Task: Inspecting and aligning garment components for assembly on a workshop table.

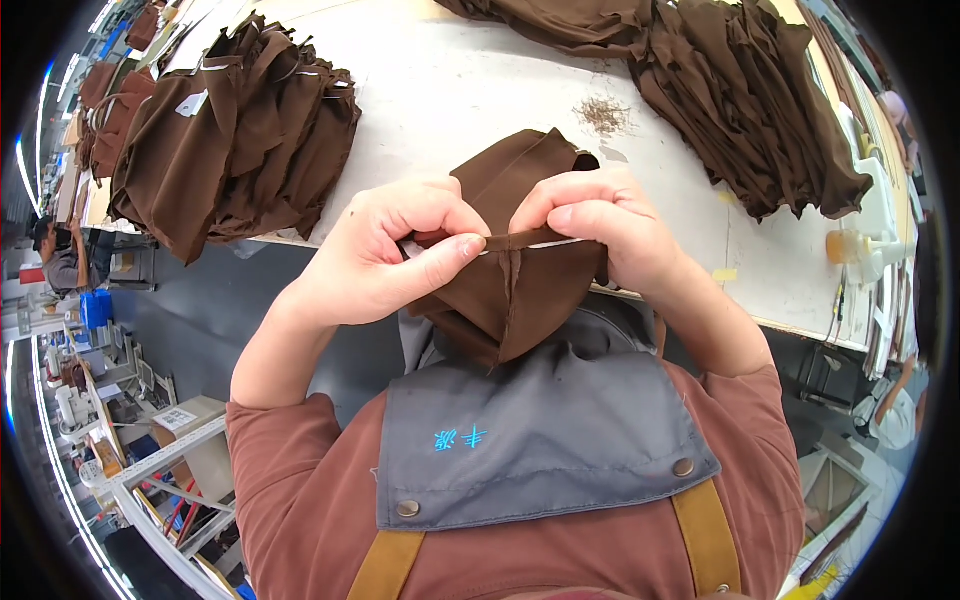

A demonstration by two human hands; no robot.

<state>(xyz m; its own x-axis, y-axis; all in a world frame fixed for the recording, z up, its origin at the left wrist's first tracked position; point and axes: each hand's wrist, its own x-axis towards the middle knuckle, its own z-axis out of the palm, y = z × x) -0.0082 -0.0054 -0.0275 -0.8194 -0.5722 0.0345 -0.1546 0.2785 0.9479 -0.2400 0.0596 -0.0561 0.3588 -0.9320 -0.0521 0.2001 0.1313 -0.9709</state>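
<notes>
Cloth piece (545, 290) between left stack (235, 140) and right stack (735, 110)
The left stack overhangs the near edge of the tabletop (430, 90); the right lies farther back, thread scraps (605, 116) just to its left, a container (846, 247) by its near side.

2 bright-blue embroidered characters (460, 439) on the grey apron (560, 415) — a carton's (207, 455) white label (176, 419), too small to read.

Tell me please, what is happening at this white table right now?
A person in a grey apron holds a brown cloth piece by a narrow edge, at the near side of the white table. The left hand and the right hand pinch it on either side of a seam. More brown cloth lies in a left pile and a right pile, with small scraps between them.
</notes>
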